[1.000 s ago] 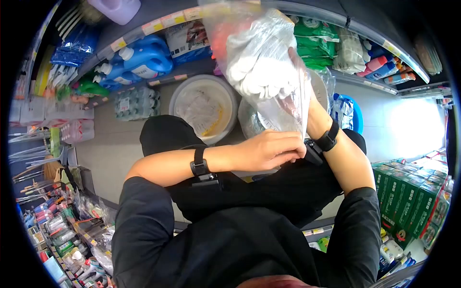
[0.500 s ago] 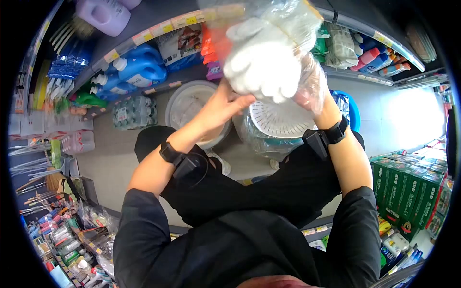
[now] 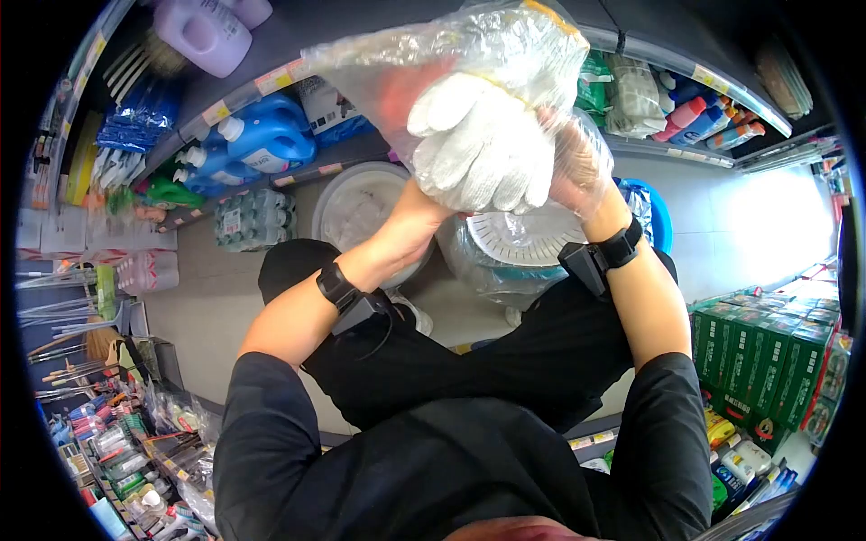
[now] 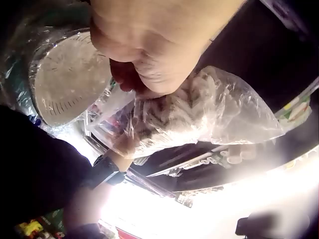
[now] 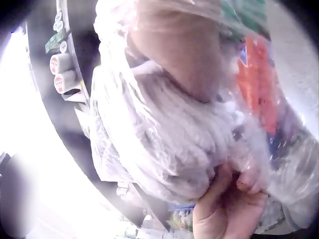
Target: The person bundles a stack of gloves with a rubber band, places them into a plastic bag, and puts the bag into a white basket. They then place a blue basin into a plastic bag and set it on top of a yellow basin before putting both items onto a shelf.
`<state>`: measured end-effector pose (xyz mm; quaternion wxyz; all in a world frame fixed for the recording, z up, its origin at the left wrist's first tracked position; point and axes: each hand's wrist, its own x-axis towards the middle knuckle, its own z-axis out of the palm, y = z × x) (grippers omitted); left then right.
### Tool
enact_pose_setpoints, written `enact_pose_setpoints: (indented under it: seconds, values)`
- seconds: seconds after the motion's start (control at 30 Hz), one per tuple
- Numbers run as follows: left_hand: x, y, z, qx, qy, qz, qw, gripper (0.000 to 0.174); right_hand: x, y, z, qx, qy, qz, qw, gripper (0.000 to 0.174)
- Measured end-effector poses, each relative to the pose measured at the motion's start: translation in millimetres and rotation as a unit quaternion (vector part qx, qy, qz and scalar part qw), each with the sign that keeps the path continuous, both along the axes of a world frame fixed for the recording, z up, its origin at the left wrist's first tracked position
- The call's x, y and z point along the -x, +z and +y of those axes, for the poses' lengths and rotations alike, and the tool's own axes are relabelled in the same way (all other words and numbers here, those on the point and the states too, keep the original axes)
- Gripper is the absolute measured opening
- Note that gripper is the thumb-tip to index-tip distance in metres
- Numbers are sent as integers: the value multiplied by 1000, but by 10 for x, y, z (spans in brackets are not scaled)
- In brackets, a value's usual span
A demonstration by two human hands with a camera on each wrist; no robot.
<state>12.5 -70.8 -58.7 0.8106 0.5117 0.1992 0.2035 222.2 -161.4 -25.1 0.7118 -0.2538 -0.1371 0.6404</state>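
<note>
A bundle of white knit gloves [image 3: 487, 149] with yellow cuff edging lies in a clear plastic bag [image 3: 370, 68], held up in front of the shelf. My right hand [image 3: 582, 171] is under the bag's film and grips the bundle from its right side. In the right wrist view, white gloves bulge below this hand [image 5: 179, 50]. My left hand [image 3: 415, 221] holds the lower left of the bagged bundle, its fingers hidden behind it in the head view. The right wrist view shows this left hand [image 5: 229, 209] with curled fingers at the bag's lower edge.
A white tub [image 3: 329, 212] and a plastic-wrapped white strainer basket [image 3: 514, 239] stand on the floor between the knees and shelf. Blue jugs [image 3: 275, 131] line the lower shelf; bottled water [image 3: 257, 219] stands on the floor. Green cartons [image 3: 758, 361] are stacked at right.
My left hand has moved from near the right wrist to the bundle's lower left. The gloves have turned, and the bag now spreads out toward the upper left.
</note>
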Motion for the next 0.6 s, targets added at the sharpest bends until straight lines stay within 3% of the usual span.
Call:
enact_pose_setpoints:
  seconds: [0.13,0.23,0.33,0.43,0.5,0.6]
  values:
    - [30,142,-22,-23,37,-9,999,52,-26,12,53,-15,63,58,996,72]
    - [50,85,77,-64,16,17,998,41,-12,35,64,-2,30,11,999,75]
    - [19,-1,108,-74,-2,51,996,31,-74,50,73,-17,17,-111,993,76]
    - [21,-50,134,-61,-13,92,994,21,-85,61,40,-24,8,-131,991,76]
    - [-17,-1,71,-66,6,116,991,16,-43,81,-3,-23,-19,-126,992,68]
    - [-27,-101,65,-107,-40,153,982,16,-61,43,-12,-7,-50,-130,990,61]
